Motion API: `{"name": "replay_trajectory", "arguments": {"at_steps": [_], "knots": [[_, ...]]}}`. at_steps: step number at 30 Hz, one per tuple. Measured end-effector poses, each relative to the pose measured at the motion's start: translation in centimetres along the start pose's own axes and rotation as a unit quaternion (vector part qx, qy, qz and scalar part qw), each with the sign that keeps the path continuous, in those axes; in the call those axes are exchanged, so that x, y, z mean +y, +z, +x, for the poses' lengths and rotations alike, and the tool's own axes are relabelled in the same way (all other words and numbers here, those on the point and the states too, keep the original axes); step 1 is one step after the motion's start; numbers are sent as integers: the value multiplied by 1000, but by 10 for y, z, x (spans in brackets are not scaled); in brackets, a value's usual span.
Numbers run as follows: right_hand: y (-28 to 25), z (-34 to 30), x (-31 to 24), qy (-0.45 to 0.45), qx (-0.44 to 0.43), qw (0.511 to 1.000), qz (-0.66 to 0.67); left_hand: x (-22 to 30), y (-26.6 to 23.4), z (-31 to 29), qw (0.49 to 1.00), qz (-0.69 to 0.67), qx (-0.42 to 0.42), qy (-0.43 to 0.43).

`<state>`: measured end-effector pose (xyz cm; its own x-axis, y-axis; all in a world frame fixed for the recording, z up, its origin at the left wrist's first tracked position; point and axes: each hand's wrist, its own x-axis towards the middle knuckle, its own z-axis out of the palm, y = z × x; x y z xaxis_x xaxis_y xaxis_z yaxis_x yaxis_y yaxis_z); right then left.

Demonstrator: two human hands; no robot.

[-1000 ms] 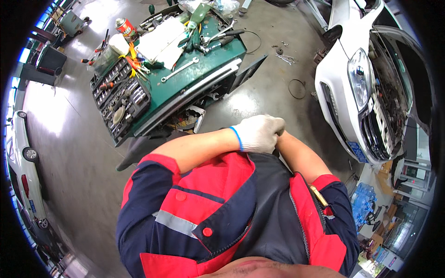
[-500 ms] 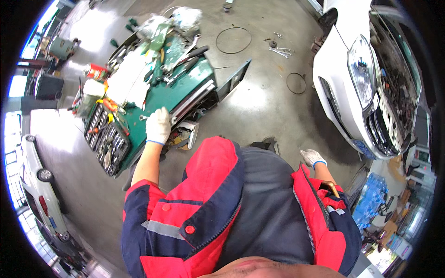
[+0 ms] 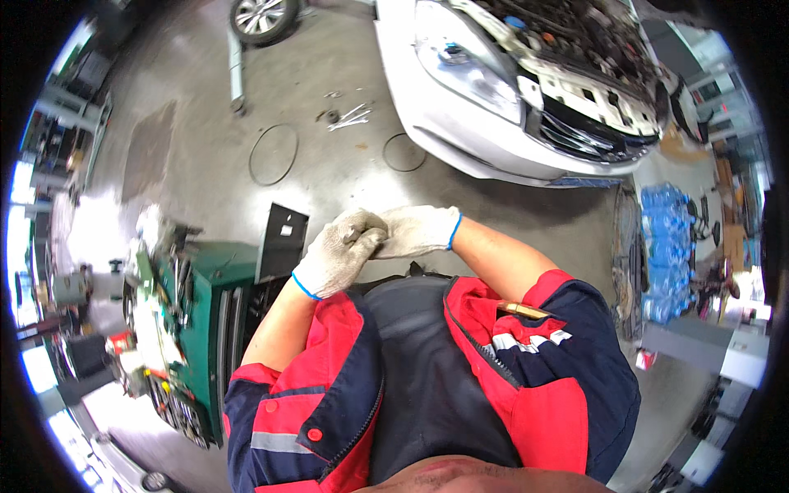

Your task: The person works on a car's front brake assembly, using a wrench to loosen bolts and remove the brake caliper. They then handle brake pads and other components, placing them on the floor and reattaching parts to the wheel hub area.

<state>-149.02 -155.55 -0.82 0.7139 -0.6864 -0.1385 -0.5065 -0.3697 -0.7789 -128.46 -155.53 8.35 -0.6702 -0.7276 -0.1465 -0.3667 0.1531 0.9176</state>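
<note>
My left hand (image 3: 341, 253) and my right hand (image 3: 415, 231), both in off-white knit gloves with blue cuffs, meet in front of my body. The left fingers are curled closed against the fingertips of the right hand. What lies between them, if anything, is hidden. The right hand points leftward, its finger ends covered by the left. Left of the hands stands a green tool cabinet (image 3: 202, 302), with a dark panel (image 3: 280, 238) jutting from its far end. Tools and a socket set case (image 3: 177, 411) lie on its top.
A white car (image 3: 468, 107) with its engine bay exposed stands ahead to the right. Several wrenches (image 3: 352, 117) and two thin hoops, one nearer the cabinet (image 3: 274, 154), lie on the floor. A wheel (image 3: 264, 18) is far off. Blue water bottles (image 3: 664, 251) stand at right.
My left hand has left the cabinet top and come in to meet my right hand, which moved inward. The view has turned right, so the cabinet sits farther left.
</note>
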Motion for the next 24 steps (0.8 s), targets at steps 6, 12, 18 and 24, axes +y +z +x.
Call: {"name": "replay_trajectory", "arguments": {"at_steps": [6,12,18,24], "knots": [[-111,-72,30,183,66,975,105,15,37,139,990,-6,128,58],[-172,-147,168,246,234,928,-155,18,37,299,994,97,34,19],[-283,-207,196,424,404,802,115,16,37,432,968,217,-99,73],[-375,-255,247,323,542,730,263,42,54,564,939,283,47,187]]}}
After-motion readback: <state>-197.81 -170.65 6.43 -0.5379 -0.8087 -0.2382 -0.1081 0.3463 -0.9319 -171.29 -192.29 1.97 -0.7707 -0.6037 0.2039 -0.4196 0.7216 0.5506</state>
